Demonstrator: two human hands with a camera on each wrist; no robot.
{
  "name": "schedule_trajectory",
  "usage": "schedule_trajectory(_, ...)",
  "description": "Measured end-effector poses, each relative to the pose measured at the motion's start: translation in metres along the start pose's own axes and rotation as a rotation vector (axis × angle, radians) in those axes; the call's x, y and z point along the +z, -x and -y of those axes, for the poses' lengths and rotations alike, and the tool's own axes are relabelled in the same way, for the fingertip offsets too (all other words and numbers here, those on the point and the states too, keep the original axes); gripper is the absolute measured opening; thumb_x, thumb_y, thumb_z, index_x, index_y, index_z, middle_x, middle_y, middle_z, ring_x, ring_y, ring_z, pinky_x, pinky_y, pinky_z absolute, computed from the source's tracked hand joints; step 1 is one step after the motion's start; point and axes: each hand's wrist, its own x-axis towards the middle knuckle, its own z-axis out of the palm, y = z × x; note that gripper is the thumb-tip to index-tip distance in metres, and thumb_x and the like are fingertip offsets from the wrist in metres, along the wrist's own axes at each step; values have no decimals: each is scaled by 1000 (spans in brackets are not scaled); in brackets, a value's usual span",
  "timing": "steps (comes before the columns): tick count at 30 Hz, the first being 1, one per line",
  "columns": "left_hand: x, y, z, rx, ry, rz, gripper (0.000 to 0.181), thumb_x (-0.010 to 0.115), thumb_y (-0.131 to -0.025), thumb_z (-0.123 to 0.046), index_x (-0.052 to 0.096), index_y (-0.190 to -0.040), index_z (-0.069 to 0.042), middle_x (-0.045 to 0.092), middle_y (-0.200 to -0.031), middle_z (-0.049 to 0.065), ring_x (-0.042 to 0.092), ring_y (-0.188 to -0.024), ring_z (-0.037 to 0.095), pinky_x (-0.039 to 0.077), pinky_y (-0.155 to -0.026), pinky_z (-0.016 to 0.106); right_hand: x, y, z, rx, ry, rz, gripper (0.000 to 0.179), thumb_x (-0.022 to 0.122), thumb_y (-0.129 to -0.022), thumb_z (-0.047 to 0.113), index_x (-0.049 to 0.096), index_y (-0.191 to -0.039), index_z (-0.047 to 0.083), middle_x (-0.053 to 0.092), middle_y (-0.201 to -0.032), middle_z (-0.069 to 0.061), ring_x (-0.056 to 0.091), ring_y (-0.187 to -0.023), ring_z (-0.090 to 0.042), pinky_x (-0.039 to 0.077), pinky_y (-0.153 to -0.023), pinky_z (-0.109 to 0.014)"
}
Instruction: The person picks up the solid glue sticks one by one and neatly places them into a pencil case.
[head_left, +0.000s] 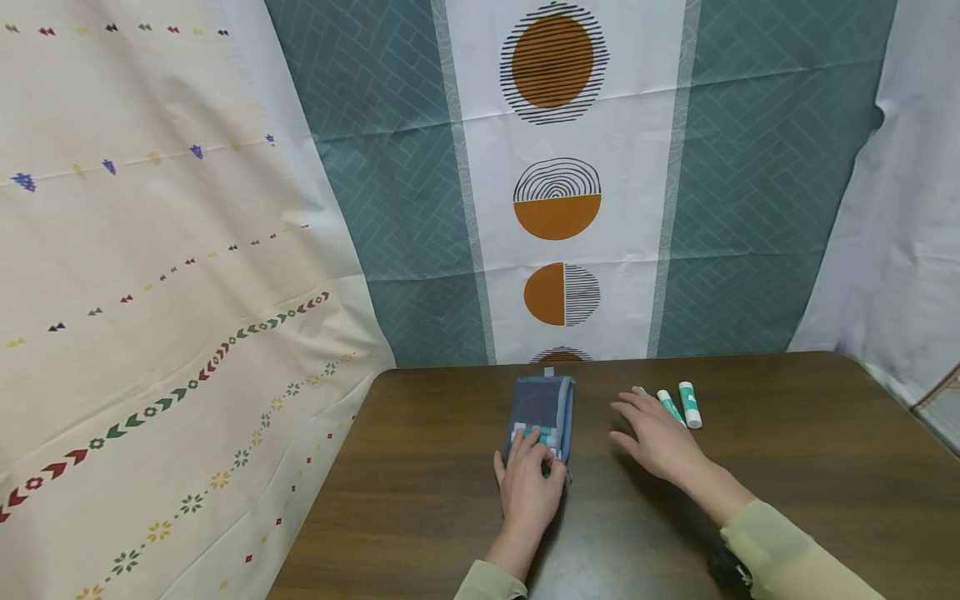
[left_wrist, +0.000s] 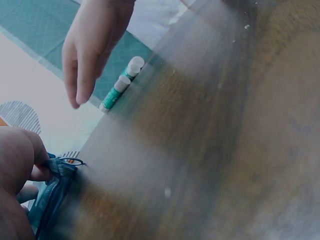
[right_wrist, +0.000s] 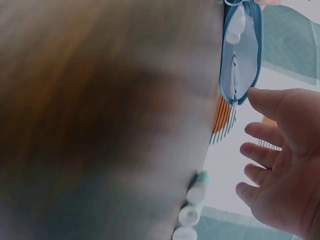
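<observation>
A blue zip pouch (head_left: 534,400) with a see-through mesh front lies on the table. Through its mesh show white and green glue sticks (head_left: 551,435). My left hand (head_left: 528,492) lies over the pouch's near end and pinches its edge by the zipper; the left wrist view shows that edge between thumb and finger. To the right, my right hand (head_left: 660,437) hovers with fingers extended and nothing in it. Beside it are a glue stick (head_left: 690,406) and another glue stick (head_left: 670,406), with a third partly behind the hand. In the right wrist view the pouch (right_wrist: 242,50) gapes along its zipper.
The brown wooden table (head_left: 420,500) has its far edge just beyond the pouch. Behind it hangs a green and white curtain (head_left: 405,208) with orange circles. A cream patterned cloth (head_left: 150,375) hangs along the left side, and a white cloth (head_left: 907,217) on the right.
</observation>
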Motion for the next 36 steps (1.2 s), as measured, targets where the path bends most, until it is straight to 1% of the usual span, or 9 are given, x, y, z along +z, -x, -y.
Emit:
schedule_trajectory(9,0,1,0,8,-6,-3,29,74,-89,-11,54,-70,-22,73,-143,11,55,-149,39,26,-116,85,-10,14,-19,23,-16,-17,57,82,-100,22,64,-145,-7,55,-157,-32,40,-153,-56,39,-119,-70)
schedule_trajectory(12,0,1,1,4,-5,-1,30,74,-89,-11,54,-70,-22,73,-143,11,55,-149,39,26,-116,85,-13,17,-23,24,-17,-24,58,81,-100,22,63,-147,-8,55,-155,-33,39,-152,-58,40,-117,-71)
schedule_trajectory(19,0,1,1,-7,-4,10,30,74,-89,-12,54,-70,-22,72,-144,11,54,-150,39,25,-117,85,-17,21,-36,37,-8,-47,60,82,-99,22,62,-147,-9,55,-153,-35,39,-152,-59,37,-118,-72)
schedule_trajectory(24,0,0,0,-3,-4,5,28,74,-89,-12,55,-70,-22,73,-143,11,55,-150,39,26,-117,85,-19,21,-44,48,20,-51,58,83,-99,23,65,-142,-10,56,-152,-35,41,-150,-59,38,-118,-72)
schedule_trajectory(31,0,1,-1,5,5,-5,27,74,-89,-11,56,-71,-21,73,-143,12,55,-149,40,26,-116,85,-18,19,-52,49,55,-54,54,86,-96,22,68,-136,-10,58,-147,-37,43,-146,-63,37,-118,-72)
schedule_trajectory(36,0,1,-1,2,6,-5,27,74,-89,-11,56,-71,-21,74,-142,12,55,-149,39,26,-116,85,-17,17,-56,53,77,-38,48,87,-94,22,71,-127,-9,59,-145,-39,46,-144,-62,39,-117,-72)
